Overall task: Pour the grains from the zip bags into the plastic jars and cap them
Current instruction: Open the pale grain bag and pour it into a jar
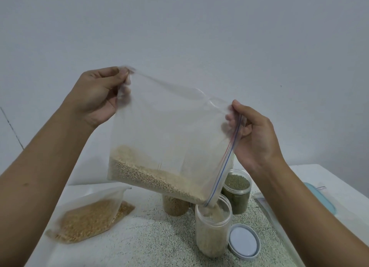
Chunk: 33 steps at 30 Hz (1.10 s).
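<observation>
Grains (151,179) lie along the low side of a tilted zip bag (165,131), held above the worktop (151,236) near its front edge. The left hand (97,97) pinches the bag's upper corner and the right hand (255,135) grips its zip edge. The lowest corner sits in the mouth of the open jar (212,232), with grains seemingly spilling in, though this is blurred. A lid (244,241) lies just right of the jar.

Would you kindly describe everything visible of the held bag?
The bag is clear soft plastic with a red-and-blue zip strip on its right edge. Tilted, its lower right corner pours pale grains into the front jar. The left hand pinches its top left corner, the right hand its zip edge.
</observation>
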### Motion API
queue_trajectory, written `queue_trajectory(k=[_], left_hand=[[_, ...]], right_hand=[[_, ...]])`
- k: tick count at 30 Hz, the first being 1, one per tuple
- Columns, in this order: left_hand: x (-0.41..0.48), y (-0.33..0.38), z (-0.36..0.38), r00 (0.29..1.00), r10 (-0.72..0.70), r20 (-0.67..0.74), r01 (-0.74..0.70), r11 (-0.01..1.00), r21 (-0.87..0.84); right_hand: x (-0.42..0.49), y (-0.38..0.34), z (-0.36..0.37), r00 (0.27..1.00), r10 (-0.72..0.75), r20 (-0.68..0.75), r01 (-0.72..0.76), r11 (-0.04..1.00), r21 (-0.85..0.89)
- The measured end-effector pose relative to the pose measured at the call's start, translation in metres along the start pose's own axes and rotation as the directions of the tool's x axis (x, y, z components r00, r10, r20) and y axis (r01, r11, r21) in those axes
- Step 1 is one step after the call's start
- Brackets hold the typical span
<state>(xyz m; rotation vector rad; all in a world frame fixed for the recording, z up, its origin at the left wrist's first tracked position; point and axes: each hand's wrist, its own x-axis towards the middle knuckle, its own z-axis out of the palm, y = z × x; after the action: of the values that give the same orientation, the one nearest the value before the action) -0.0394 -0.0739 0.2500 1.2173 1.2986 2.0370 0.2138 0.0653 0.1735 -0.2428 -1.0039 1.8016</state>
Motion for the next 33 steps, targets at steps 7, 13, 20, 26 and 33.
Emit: queue_trajectory(k=[7, 13, 20, 26, 33], left_hand=[[0.002, -0.005, 0.006, 1.000, -0.014, 0.012, 0.013, 1.000, 0.004], [0.006, -0.007, 0.008, 1.000, -0.005, 0.015, 0.005, 1.000, 0.003], [0.009, -0.011, 0.006, 1.000, -0.012, 0.012, 0.011, 0.999, 0.030], [0.010, -0.007, 0.004, 1.000, -0.011, 0.008, 0.011, 1.000, 0.024], [0.009, -0.004, 0.001, 1.000, -0.004, 0.005, 0.004, 1.000, 0.028]], right_hand=[[0.003, -0.003, -0.007, 1.000, -0.003, -0.020, 0.003, 1.000, -0.009], [0.007, -0.003, -0.010, 1.000, 0.000, -0.031, -0.001, 1.000, -0.015], [0.013, 0.001, -0.011, 0.999, 0.001, -0.033, -0.001, 1.000, -0.018], [0.015, 0.002, -0.009, 1.000, -0.002, -0.028, 0.002, 1.000, -0.005], [0.014, 0.003, -0.004, 1.000, 0.000, -0.016, 0.000, 1.000, -0.005]])
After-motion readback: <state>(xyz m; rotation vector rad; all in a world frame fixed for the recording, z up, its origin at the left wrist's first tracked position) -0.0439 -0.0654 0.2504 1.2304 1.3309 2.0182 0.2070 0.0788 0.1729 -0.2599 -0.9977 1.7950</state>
